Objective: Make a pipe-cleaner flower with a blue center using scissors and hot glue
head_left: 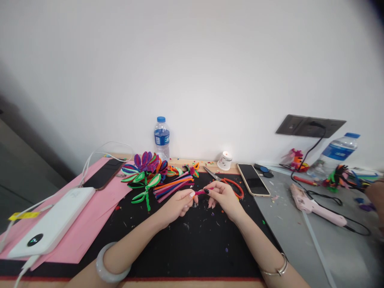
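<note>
A short magenta pipe cleaner (200, 193) stretches between my two hands above the black mat (192, 248). My left hand (179, 204) pinches one end between thumb and fingers. At the other end, my right hand (223, 198) is closed on it with thumb and forefinger. Just beyond my left hand lies a bundle of coloured pipe cleaners (172, 187). Several pipe-cleaner flowers (147, 172) in purple, green and red are heaped behind that bundle. Scissors with orange handles (235, 185) rest behind my right hand, blades toward the wall.
Pink paper (72, 236) at left carries a white power bank (54, 224) and a dark phone (103, 175). Behind stand a water bottle (162, 138) and a paper cup (225, 161). Rightward are another phone (253, 180), a pink glue gun (318, 208) and another person's hand (376, 200).
</note>
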The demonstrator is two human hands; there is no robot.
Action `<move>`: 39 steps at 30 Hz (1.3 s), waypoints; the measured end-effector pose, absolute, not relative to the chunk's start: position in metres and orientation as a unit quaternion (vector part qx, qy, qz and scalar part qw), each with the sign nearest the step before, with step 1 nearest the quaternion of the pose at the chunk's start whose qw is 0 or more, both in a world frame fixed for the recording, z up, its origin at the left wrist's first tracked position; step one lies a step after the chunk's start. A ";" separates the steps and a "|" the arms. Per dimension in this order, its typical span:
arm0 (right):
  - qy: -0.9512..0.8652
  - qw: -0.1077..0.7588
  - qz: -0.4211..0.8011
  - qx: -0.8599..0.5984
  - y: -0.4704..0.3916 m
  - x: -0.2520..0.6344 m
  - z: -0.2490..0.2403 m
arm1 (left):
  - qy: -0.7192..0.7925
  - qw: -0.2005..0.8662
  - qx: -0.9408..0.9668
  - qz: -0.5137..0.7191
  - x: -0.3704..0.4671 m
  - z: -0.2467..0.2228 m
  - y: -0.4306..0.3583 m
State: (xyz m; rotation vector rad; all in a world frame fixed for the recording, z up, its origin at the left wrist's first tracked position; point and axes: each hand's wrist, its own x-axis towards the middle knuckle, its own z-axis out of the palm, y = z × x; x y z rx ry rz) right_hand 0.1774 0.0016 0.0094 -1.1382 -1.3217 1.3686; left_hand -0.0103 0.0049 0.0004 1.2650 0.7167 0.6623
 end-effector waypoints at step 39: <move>-0.595 0.480 0.510 -0.394 -0.004 0.173 0.014 | 0.252 0.827 0.436 0.250 -0.013 0.007 0.002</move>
